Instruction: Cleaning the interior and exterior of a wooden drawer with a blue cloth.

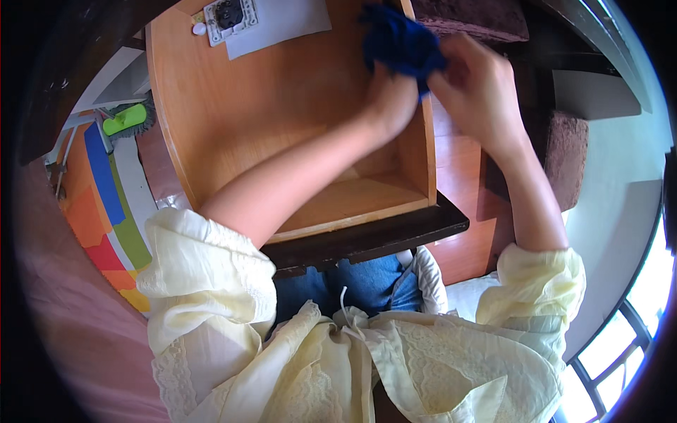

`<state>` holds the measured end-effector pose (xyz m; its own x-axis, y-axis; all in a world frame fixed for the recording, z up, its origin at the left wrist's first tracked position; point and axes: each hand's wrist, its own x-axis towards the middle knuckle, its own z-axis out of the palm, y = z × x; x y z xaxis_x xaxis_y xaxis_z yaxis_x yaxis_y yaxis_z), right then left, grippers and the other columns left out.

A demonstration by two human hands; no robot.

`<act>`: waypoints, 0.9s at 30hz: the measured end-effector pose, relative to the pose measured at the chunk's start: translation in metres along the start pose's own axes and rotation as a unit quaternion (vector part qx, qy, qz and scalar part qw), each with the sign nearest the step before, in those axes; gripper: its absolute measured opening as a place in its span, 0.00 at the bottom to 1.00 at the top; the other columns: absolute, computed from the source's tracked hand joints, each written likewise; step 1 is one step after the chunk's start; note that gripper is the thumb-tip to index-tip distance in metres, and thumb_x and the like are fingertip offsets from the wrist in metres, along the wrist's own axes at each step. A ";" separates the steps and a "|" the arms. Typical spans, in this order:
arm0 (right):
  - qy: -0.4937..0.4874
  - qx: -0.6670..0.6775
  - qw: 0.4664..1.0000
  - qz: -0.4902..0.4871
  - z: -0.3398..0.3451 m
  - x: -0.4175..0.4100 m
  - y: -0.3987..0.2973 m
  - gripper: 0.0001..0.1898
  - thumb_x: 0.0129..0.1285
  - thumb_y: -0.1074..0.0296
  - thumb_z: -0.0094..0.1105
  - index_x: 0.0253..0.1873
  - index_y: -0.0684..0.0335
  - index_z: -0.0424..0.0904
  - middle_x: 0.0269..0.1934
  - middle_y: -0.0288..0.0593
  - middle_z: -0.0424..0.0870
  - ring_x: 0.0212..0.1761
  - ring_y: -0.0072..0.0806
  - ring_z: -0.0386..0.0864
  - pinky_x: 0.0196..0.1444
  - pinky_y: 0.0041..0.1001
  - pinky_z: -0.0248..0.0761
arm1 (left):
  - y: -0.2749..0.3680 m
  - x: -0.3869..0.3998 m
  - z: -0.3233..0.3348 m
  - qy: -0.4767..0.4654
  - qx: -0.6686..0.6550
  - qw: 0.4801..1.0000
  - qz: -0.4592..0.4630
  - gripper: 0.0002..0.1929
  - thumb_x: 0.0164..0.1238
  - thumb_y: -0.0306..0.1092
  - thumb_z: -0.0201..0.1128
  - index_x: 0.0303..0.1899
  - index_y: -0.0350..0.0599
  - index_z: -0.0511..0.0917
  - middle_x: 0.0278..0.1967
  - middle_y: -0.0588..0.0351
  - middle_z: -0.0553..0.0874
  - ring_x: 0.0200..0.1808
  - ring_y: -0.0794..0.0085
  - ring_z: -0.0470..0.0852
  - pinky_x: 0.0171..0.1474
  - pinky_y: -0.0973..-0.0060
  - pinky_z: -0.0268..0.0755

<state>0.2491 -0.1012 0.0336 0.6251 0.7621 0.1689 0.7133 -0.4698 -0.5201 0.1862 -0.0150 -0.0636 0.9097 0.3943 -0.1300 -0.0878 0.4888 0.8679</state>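
A wooden drawer (pixel 254 132) with a dark front panel (pixel 370 232) lies open before me, above my lap. My left hand (pixel 394 103) reaches across it to the drawer's right side wall, its fingers on a crumpled dark blue cloth (pixel 402 42). Just right of that wall, my right hand (pixel 476 84) pinches the cloth's right edge between thumb and fingers. The cloth hangs over the top edge of the wall and hides part of it. Some of my left fingers are hidden behind the fabric, and the hands are slightly blurred.
In the drawer's far left corner are a white sheet of paper (pixel 285 26), a white electrical fitting with a black centre (pixel 230 21) and a small white cap (pixel 199 28). A green mop head (pixel 125 119) stands left, near a multicoloured mat (pixel 103 174). Brown cushioned furniture (pixel 566 158) is at right.
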 end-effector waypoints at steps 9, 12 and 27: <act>-0.051 0.019 0.998 -0.023 0.002 -0.043 -0.003 0.08 0.47 0.76 0.59 0.34 0.67 0.74 0.29 0.52 0.78 0.29 0.48 0.78 0.33 0.38 0.73 | 0.026 -0.048 -0.005 -0.098 0.134 0.971 -0.172 0.23 0.73 0.52 0.42 0.59 0.48 0.69 0.53 0.58 0.74 0.54 0.77 0.70 0.59 0.76 0.62; -0.112 0.018 0.993 0.019 -0.005 -0.075 -0.015 0.10 0.46 0.74 0.60 0.35 0.68 0.74 0.31 0.54 0.78 0.31 0.52 0.78 0.34 0.40 0.73 | 0.046 -0.078 -0.003 -0.169 0.152 0.944 -0.238 0.22 0.75 0.51 0.41 0.59 0.48 0.69 0.52 0.59 0.74 0.54 0.78 0.70 0.60 0.76 0.61; -0.091 0.793 0.539 0.270 -0.008 -0.038 -0.048 0.18 0.64 0.63 0.44 0.52 0.70 0.72 0.49 0.51 0.79 0.52 0.36 0.77 0.59 0.36 0.67 | 0.157 -0.101 -0.078 0.004 0.535 0.831 0.151 0.38 0.58 0.49 0.68 0.62 0.37 0.58 0.55 0.44 0.73 0.61 0.63 0.69 0.63 0.67 0.60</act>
<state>0.1936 -0.1114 0.0582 0.4620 0.8035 -0.3754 -0.8147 0.2172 -0.5377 0.0487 0.0826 0.0486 0.9086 0.3802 0.1726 0.1029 -0.6045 0.7900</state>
